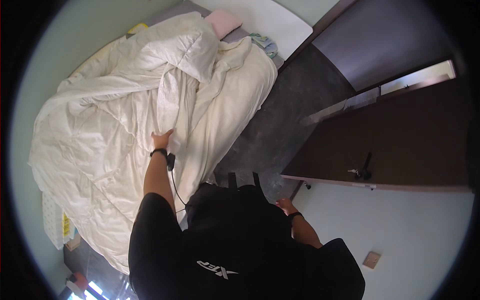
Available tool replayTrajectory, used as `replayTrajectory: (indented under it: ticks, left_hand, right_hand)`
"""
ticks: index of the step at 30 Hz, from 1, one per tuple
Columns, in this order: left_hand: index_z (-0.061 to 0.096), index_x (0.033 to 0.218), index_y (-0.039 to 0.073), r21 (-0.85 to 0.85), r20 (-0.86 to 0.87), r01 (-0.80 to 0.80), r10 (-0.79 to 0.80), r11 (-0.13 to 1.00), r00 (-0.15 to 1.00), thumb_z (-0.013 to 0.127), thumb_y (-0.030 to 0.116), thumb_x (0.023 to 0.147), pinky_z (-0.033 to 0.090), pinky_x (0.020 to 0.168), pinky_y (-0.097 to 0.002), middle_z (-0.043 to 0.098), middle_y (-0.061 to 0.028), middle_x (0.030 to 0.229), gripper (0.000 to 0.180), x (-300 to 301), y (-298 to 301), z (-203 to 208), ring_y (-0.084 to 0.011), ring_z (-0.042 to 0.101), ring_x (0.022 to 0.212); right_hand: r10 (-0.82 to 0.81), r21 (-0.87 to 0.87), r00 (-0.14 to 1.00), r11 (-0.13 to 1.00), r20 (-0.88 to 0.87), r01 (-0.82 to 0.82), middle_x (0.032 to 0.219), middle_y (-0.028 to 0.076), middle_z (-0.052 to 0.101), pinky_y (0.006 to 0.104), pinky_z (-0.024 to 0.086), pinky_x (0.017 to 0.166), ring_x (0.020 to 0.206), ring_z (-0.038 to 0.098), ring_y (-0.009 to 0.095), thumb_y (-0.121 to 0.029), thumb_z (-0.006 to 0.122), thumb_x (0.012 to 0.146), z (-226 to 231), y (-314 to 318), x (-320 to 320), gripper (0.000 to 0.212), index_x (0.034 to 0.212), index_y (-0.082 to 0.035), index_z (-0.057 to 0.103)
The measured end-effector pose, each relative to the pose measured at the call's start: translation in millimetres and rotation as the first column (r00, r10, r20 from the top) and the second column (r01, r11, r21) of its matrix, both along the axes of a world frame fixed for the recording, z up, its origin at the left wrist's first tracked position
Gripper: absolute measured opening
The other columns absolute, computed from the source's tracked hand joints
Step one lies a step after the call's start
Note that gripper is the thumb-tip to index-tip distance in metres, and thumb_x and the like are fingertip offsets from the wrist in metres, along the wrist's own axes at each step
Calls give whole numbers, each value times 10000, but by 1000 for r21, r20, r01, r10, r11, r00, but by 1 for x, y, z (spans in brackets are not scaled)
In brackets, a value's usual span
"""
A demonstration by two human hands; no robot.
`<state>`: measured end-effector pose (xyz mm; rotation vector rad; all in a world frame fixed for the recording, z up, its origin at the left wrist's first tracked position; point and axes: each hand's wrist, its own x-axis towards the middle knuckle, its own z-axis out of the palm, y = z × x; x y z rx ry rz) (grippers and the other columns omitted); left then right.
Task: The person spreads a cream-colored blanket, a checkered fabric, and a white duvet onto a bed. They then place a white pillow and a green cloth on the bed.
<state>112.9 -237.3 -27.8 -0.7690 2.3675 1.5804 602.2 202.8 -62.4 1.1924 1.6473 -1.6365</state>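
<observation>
A rumpled cream-white duvet [110,135] covers most of the bed on the left, heaped into a thick fold near the head end. My left hand [162,140] reaches forward onto it, thumb to the right, and appears to grip the cloth; the fingertips are partly lost in the folds. A black band with a small dark device [171,161] and a cable sits at my left wrist. My right hand [285,205] is down by my side above the floor, its fingers curled and nothing visible in them. It also wears a black wristband [295,215].
Beyond the duvet lie a pink pillow [223,22] and a crumpled patterned cloth [264,44], by a white headboard [285,25]. An open dark brown door [400,135] with a black handle [365,167] stands right of the dark floor [272,125]. A pale wall is close on my right.
</observation>
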Motion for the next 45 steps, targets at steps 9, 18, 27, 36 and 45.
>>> replayTrajectory:
  ticks: [9, 18, 27, 36, 45]
  left_hand:
    - [539, 891, -72, -302, 285, 805, -757, 512, 588, 647, 290, 616, 443, 757, -408, 565, -257, 907, 467, 61, 176, 1, -375, 543, 870]
    - [596, 927, 31, -364, 618, 838, -567, 408, 544, 491, 315, 741, 455, 771, -387, 599, -166, 934, 355, 54, 214, 54, -302, 574, 881]
    - [632, 789, 55, -416, 624, 760, -451, 499, 638, 497, 313, 757, 467, 703, -398, 619, -134, 852, 293, 68, 243, 70, -296, 586, 823]
    - [249, 1273, 20, -404, 186, 237, -175, 883, 967, 678, 467, 585, 361, 905, -403, 391, -210, 1229, 926, -43, 218, 56, -335, 411, 1109]
    - [261, 1231, -21, -135, -243, -179, 142, 975, 959, 677, 462, 635, 399, 836, -373, 525, -221, 1066, 873, -196, 276, 115, -359, 504, 993]
  right_hand:
    - [-1, -196, 963, 979, 269, 56, 722, 55, 555, 358, 455, 605, 608, 563, 204, -198, 492, 788, 48, 121, -173, 146, 874, -90, 543]
    - [599, 451, 799, 730, -59, -514, 580, 95, 552, 320, 425, 451, 486, 540, 191, -147, 485, 747, 23, 197, -463, 169, 688, 1, 541]
    - [620, 96, 737, 779, -270, -620, 882, 108, 594, 345, 448, 698, 807, 553, 245, -351, 611, 733, 94, 1, -642, 446, 1016, -21, 510]
    - [850, -259, 309, 212, -427, -942, 785, 19, 603, 236, 422, 582, 668, 572, 119, -301, 512, 808, 193, -18, -771, 232, 815, -78, 574]
    - [931, -54, 363, 360, -44, -931, 972, 46, 583, 308, 458, 734, 843, 570, 168, -328, 501, 827, 120, 25, -755, 347, 1062, -74, 508]
